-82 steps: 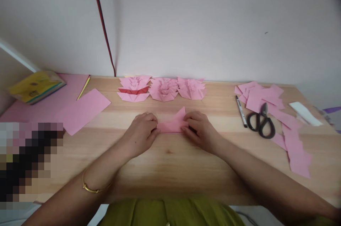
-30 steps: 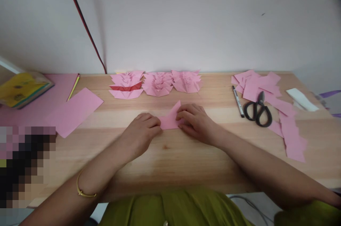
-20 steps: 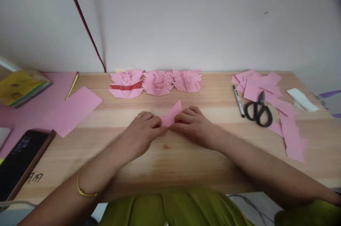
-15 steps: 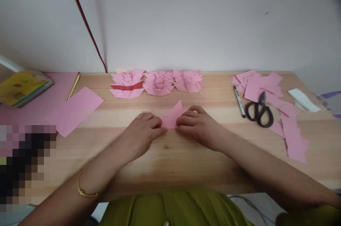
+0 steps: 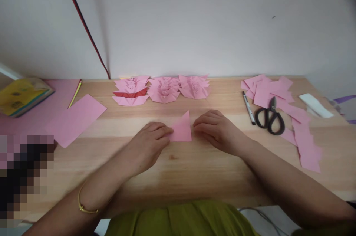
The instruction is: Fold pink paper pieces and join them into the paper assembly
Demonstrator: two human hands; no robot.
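On the wooden table before me lies a small folded piece of pink paper (image 5: pixel 182 131), its upper right corner rising to a point. My left hand (image 5: pixel 153 142) grips the paper's left end, thumb and fingertips closed on it and covering that end. To the right, my right hand (image 5: pixel 218 132) rests just off the paper's right edge, a narrow gap between them. Its fingers are drawn together and curved, with nothing seen in them.
Folded pink paper shapes (image 5: pixel 164 90) stand in rows by the wall, one strip red. At right are a pen (image 5: pixel 249 108), black-handled scissors (image 5: pixel 270 117), pink paper pieces (image 5: pixel 304 143) and a white strip (image 5: pixel 315 105). A pink sheet (image 5: pixel 79 119), yellow pencil (image 5: pixel 74 95) and yellow packet (image 5: pixel 23 95) lie left.
My right hand has let go of the paper and shifted a little right, uncovering its right edge. My left hand still holds the other end. The whole view has tilted slightly.
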